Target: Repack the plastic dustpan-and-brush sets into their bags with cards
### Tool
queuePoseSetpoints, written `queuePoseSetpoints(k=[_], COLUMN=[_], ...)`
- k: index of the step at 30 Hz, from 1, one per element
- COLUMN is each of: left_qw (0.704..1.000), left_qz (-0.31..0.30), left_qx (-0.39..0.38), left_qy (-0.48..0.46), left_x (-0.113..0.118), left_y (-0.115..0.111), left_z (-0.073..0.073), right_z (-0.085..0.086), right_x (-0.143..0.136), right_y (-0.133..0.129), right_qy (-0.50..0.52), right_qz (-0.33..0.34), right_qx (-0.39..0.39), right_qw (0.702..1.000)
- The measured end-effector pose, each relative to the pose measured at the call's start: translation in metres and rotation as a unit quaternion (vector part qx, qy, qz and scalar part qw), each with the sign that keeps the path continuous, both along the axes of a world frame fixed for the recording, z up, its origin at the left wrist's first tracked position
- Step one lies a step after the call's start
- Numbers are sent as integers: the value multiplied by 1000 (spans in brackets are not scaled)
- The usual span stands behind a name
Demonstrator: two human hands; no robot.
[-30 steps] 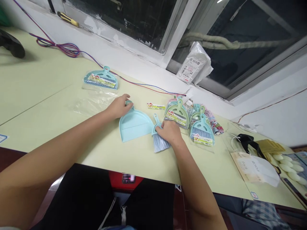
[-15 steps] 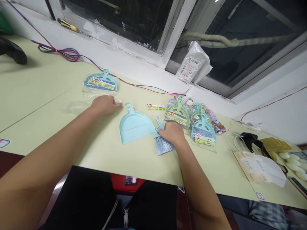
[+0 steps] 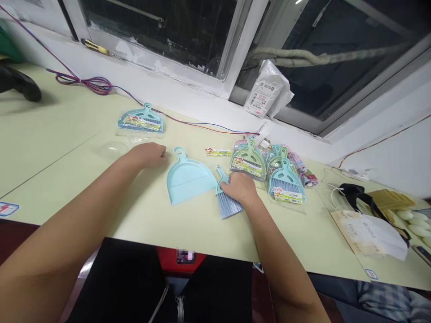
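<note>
My right hand [image 3: 241,186] is closed on the handle of a small light-blue hand brush [image 3: 229,204], whose blue-grey bristles point toward the table's front edge. Left of the brush lies a light-blue dustpan [image 3: 190,179], flat, its looped handle pointing away from me and its right corner close to the brush. My left hand [image 3: 151,155] rests on the table left of the dustpan handle with its fingers curled; what is in them, if anything, is hidden. Behind and beside that hand is a crumpled clear plastic bag [image 3: 112,148].
A wrapped blue dustpan set [image 3: 140,120] lies at the back left. A printed label strip [image 3: 218,152] sits behind the dustpan. Several wrapped sets [image 3: 286,181] are stacked at right. A coiled cable [image 3: 96,84] runs along the wall. A white pouch [image 3: 373,235] lies far right.
My left hand's outstretched finger has drawn in, and the hand now looks curled beside the dustpan handle. My right hand stays on the brush. The view has shifted slightly.
</note>
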State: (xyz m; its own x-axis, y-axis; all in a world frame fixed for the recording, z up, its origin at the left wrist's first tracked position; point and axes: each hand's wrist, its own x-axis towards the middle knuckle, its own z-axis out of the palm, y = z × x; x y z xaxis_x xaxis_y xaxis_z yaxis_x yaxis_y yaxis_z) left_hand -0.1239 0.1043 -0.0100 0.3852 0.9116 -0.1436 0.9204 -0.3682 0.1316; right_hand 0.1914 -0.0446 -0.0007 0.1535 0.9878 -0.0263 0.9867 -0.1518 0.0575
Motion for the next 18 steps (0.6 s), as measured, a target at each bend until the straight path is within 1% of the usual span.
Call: queuePoseSetpoints(k=[2, 5, 7, 9, 11, 12, 15, 18], left_qw=[999, 993, 986, 980, 978, 980, 985, 986], left_qz=[-27, -82, -106, -120, -119, -114, -98, -89], left_qx=[-4, -12, -40, -80, -109, -111, -77, -10], left_qy=[-18, -79, -123, -140, -130, -121, -115, -141], left_x=[1, 1, -1, -6, -11, -13, -16, -16], left_y=[0, 1, 4, 6, 9, 10, 10, 10], left_z=[-2, -6, -7, -7, -5, -4, 0, 2], right_z=[0, -1, -1, -1, 0, 0, 0, -1], right_x=[0, 0, -1, -1, -1, -1, -1, 0], right_y=[0, 0, 0, 0, 1, 1, 1, 1], right_qy=[0, 0, 0, -1, -2, -4, -5, -7], right_qz=[0, 1, 1, -2, -6, -7, -7, -4], right_qx=[0, 1, 0, -5, -11, -13, -16, -9], right_qw=[1000, 1000, 1000, 1000, 1000, 1000, 1000, 1000])
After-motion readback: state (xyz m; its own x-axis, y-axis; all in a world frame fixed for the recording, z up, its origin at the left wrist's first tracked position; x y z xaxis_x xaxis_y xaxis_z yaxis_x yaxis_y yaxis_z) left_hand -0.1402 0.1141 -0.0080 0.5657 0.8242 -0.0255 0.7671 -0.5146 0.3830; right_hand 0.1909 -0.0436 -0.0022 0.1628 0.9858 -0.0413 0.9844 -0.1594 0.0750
